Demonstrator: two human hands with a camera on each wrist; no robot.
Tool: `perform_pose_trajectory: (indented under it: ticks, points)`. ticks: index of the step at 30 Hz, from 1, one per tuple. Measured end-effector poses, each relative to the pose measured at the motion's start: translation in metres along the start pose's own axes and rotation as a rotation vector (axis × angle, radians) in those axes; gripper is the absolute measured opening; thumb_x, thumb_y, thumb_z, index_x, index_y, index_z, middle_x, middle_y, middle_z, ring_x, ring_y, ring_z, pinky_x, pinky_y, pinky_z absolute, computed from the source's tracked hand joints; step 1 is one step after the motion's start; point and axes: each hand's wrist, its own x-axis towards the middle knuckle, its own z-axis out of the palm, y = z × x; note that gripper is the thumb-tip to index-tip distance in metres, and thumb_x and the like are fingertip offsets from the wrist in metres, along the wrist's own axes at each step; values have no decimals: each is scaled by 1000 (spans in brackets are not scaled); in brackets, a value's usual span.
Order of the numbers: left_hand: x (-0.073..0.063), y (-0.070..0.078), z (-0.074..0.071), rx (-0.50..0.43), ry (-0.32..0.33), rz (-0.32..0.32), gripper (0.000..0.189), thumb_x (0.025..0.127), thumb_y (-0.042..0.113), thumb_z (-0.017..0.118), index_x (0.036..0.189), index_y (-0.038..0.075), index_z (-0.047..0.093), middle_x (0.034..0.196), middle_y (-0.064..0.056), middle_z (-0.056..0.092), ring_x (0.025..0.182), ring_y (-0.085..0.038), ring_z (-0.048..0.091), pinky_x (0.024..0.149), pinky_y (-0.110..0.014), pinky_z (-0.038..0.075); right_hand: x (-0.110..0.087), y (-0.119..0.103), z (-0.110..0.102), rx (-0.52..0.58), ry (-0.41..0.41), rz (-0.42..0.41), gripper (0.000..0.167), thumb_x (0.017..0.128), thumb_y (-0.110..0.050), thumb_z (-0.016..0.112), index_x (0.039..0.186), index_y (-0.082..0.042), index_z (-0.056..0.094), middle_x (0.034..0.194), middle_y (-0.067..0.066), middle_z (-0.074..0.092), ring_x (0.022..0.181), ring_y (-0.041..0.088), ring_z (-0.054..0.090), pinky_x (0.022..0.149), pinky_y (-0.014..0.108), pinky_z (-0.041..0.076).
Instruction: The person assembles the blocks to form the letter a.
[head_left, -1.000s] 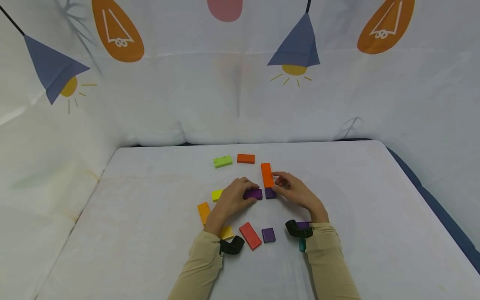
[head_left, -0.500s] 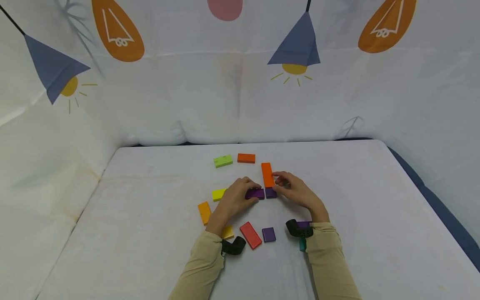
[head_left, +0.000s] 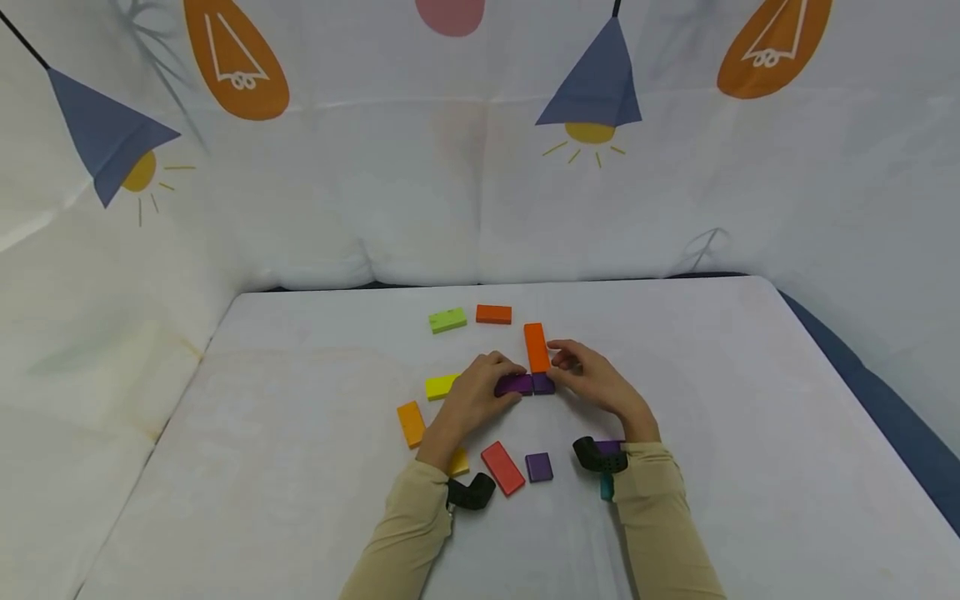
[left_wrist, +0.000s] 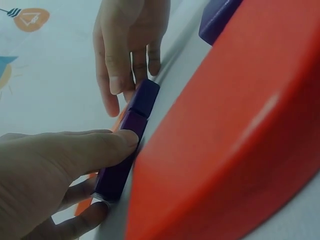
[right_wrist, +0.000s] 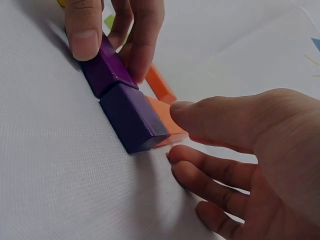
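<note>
Left hand (head_left: 474,395): pinching purple block (right_wrist: 108,72), seemingly to align it with indigo block (right_wrist: 131,116). Right hand (head_left: 597,383): loosely spread alongside.

Your left hand (right_wrist: 121,25) pinches a purple block (right_wrist: 107,70) set end to end with a dark violet block (right_wrist: 127,117). Your right hand (right_wrist: 270,155) is just beside it, fingers loosely bent, thumb tip by an orange block (right_wrist: 164,116) behind the violet one.

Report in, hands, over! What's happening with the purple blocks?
Left hand pinching long purple block, end to end with short purple block. Right hand beside bright orange block, touch unclear. No block between the purple pair.
</note>
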Motion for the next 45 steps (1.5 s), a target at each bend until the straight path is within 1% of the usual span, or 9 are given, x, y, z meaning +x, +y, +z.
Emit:
perform_pose_trajectory:
  ticks: [9,14,17,28,33,36,38,43,45]
  points:
    - [-1,-1,2,-8,14,-6,35,86,24,69,120,18,64,114,-2,60,101,-16,52,88,-30,49,1,-1,3,-3,4,2,48,92,-23,60,136,-9,47,116,13,59,106,26,54,97,47,43]
    - [-2,-1,3,-6,-1,-15,35,87,25,68,122,19,63,115,-2,59,102,-16,52,88,-31,48,1,1,4,-9,-6,6,48,92,-23,61,137,-11,47,118,13,59,107,26,53,98,47,43]
    - [-3,0,3,-6,1,-16,36,87,25,69,122,18,63,115,-2,60,102,-17,52,88,-31,48,1,2,5,-14,-9,-1,49,91,-22,61,137,-10,47,118,13,59,107,26,53,98,47,43]
    - [-1,0,5,-1,28,2,35,86,23,70,120,18,64,113,-2,60,101,-17,53,89,-31,49,2,1,3,-16,1,-18,50,90,-20,63,136,-9,48,116,14,59,108,28,53,98,48,43]
    - [0,-1,4,-4,22,-7,37,86,25,70,122,19,63,115,-1,60,102,-16,52,89,-31,49,3,2,3,-14,-3,-18,50,90,-20,63,136,-9,48,116,14,59,108,28,53,98,48,42]
    - [-1,-1,1,-14,20,-15,38,86,27,69,122,19,63,115,-1,59,104,-16,52,90,-31,49,3,2,3,-16,-3,-5,50,90,-21,63,136,-9,48,116,14,59,108,28,53,98,49,42]
    - [-2,-3,-3,-22,31,-10,38,86,28,69,122,19,63,115,0,59,105,-16,53,90,-32,49,3,2,4,-15,-4,4,50,90,-21,63,136,-10,48,116,14,59,108,28,53,99,48,42]
    - [-5,-13,-21,-92,61,21,39,85,28,70,121,15,63,111,-1,61,102,-18,56,87,-34,49,2,2,3,-13,-6,26,48,92,-24,61,136,-11,47,118,13,59,108,26,53,99,47,43]
    - [-7,-17,-30,-136,58,18,40,84,27,71,121,13,63,110,-3,62,102,-20,56,87,-36,48,2,2,3,-9,-7,31,48,92,-24,60,137,-12,47,119,13,58,108,26,52,99,47,42]
